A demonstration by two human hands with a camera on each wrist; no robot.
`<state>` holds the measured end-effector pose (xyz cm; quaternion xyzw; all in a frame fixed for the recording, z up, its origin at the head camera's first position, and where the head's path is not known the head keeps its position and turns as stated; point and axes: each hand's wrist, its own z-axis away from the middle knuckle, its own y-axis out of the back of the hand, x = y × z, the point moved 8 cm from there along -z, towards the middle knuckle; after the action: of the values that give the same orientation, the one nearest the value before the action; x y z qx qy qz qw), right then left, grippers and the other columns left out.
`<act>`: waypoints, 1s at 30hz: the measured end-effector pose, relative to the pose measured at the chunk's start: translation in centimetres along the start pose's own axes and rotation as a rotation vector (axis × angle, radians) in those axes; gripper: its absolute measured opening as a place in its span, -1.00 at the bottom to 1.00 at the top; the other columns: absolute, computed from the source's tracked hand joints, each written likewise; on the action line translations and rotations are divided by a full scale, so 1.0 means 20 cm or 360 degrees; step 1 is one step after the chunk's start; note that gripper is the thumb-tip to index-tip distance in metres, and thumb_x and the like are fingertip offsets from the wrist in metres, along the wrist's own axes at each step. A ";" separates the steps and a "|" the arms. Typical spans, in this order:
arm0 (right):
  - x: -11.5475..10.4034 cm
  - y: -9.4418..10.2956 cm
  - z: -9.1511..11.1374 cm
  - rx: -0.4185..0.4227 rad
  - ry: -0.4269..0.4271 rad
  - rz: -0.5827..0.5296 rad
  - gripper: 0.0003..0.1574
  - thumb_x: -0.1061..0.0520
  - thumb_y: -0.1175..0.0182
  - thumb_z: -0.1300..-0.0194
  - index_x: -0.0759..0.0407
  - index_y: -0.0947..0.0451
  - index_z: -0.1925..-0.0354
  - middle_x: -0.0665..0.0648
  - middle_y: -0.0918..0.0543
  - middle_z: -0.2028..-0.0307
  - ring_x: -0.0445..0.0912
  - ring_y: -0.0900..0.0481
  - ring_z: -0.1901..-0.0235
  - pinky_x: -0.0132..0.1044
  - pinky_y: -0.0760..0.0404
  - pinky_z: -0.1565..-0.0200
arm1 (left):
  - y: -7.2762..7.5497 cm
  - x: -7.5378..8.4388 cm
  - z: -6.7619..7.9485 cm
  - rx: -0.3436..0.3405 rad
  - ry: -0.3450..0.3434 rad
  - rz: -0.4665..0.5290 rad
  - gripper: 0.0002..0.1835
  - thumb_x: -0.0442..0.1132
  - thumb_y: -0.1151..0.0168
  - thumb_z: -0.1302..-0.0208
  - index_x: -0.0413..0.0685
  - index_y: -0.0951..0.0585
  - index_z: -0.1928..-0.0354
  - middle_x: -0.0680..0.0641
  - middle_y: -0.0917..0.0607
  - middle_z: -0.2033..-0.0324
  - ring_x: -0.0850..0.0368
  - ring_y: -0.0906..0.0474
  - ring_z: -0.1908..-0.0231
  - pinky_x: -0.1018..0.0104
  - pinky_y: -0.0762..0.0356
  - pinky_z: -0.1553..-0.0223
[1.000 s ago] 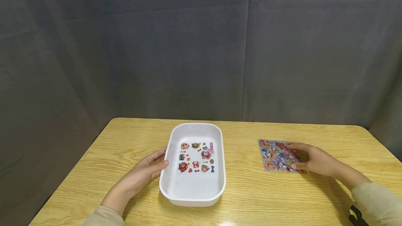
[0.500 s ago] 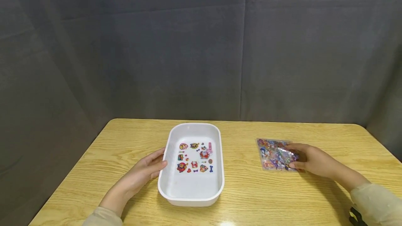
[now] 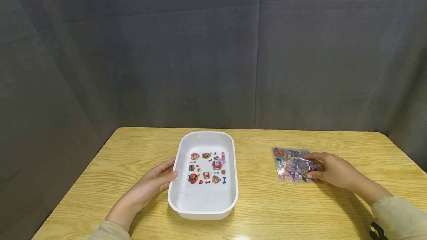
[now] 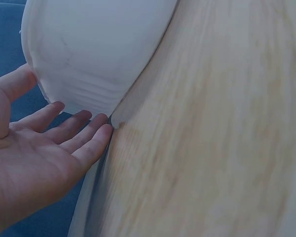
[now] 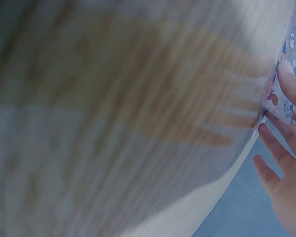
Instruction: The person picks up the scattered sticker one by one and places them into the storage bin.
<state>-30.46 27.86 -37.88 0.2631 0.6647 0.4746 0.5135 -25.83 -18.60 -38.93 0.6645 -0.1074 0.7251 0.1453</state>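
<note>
A white rectangular tray (image 3: pixel 203 199) with rounded corners stands left of centre on the wooden table. Several small colourful cartoon stickers (image 3: pixel 207 175), among them bones and hearts, show on its floor. My left hand (image 3: pixel 150 182) touches the tray's left side, thumb at the rim; in the left wrist view its relaxed fingers (image 4: pixel 89 143) reach along the outer wall. To the right, a clear, shiny pack of cartoon stickers (image 3: pixel 291 165) lies on the table. My right hand (image 3: pixel 337 171) pinches its right edge between thumb and fingers, hiding that edge.
The wooden table (image 3: pixel 253 203) has rounded far corners, with a dark grey curtain (image 3: pixel 213 54) behind it. A small black and yellow object (image 3: pixel 377 230) shows beside the right sleeve (image 3: pixel 400 216). Table surface lies between tray and pack.
Both hands keep their places at the tray and the sticker pack. The pack tilts slightly, so the glare on its plastic shifts. The head view has turned a little.
</note>
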 end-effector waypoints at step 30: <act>-0.03 0.08 0.03 0.0261 0.0035 0.0093 -0.48 0.10 -0.40 -0.22 0.23 -0.60 -0.12 0.30 -0.69 0.08 0.05 -0.66 0.25 -0.24 -0.47 0.42 | 0.00 -0.01 0.00 -0.0006 -0.0012 0.0003 -0.23 -0.20 -0.15 -0.44 -0.35 -0.03 -0.51 -0.43 -0.14 -0.44 -0.21 -0.21 -0.39 0.21 -0.38 -0.30</act>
<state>-29.87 28.18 -36.17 0.3183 0.6991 0.4361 0.4688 -25.89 -18.50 -39.07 0.6669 -0.1101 0.7225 0.1453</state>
